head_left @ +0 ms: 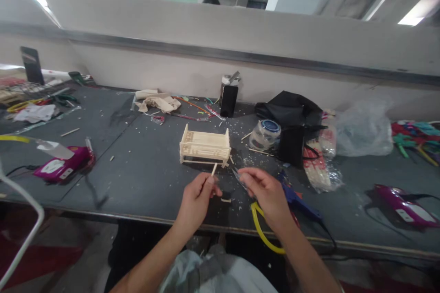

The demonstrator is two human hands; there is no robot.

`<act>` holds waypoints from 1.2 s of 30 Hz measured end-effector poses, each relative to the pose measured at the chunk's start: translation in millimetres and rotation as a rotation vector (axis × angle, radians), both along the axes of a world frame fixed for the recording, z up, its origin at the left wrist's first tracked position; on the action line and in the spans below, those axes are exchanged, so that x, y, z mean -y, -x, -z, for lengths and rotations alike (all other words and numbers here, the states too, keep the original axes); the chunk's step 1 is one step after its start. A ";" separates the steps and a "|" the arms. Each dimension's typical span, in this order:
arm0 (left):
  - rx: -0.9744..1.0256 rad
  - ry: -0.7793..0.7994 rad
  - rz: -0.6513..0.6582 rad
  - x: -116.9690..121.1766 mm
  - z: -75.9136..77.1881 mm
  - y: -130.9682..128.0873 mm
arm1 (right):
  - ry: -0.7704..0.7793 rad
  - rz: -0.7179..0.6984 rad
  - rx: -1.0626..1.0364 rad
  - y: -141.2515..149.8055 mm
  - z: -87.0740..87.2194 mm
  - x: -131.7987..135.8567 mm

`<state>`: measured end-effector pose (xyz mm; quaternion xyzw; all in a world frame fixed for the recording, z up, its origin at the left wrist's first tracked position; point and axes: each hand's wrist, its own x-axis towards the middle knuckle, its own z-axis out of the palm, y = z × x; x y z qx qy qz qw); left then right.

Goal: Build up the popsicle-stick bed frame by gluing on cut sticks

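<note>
A small bed-like frame of pale wooden sticks (pixel 205 145) stands on the dark table. Just in front of it, my left hand (pixel 197 194) is closed on a short wooden stick (pixel 214 169), which points upward from thumb and fingers. My right hand (pixel 266 190) pinches a thin, pointed, silvery tool (pixel 237 175); its tip is turned toward the frame, and its exact kind is unclear. Between the hands, a small stick offcut (pixel 226 200) lies on the table. Partly behind my right hand are a blue glue gun (pixel 302 202) and a curved yellow handle (pixel 260 226).
A clear jar with a blue lid (pixel 264 135), a black bag (pixel 292 110) and packaged sticks (pixel 316 169) are at right. A phone (pixel 228 100) leans upright at the back. Purple devices (pixel 63 165) sit on both sides. White scraps dot the tabletop (pixel 147 165).
</note>
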<state>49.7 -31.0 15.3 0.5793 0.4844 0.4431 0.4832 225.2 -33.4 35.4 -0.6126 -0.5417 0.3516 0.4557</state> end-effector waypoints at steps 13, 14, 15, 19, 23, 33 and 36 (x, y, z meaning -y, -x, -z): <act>0.712 0.405 -0.089 -4.5 -5.3 -36.5 | -0.356 0.047 0.449 17.3 17.4 7.2; 0.735 0.408 -0.091 -6.5 -5.3 -38.3 | -0.393 0.048 0.478 16.1 16.8 5.4; 0.756 0.411 -0.090 -8.8 -5.3 -40.0 | -0.422 0.033 0.504 14.8 15.3 3.4; 0.824 0.424 -0.087 -18.5 -2.5 -45.8 | -0.410 -0.120 0.560 7.8 4.8 -7.0; 0.851 0.445 -0.077 -24.8 3.7 -49.7 | -0.362 -0.194 0.535 0.6 0.8 -18.0; 0.845 0.434 -0.131 -38.0 2.1 -44.3 | -0.549 -0.142 0.772 -12.4 2.6 -39.3; 0.824 0.433 -0.139 -41.9 1.7 -42.7 | -0.571 -0.138 0.814 -12.8 3.4 -44.1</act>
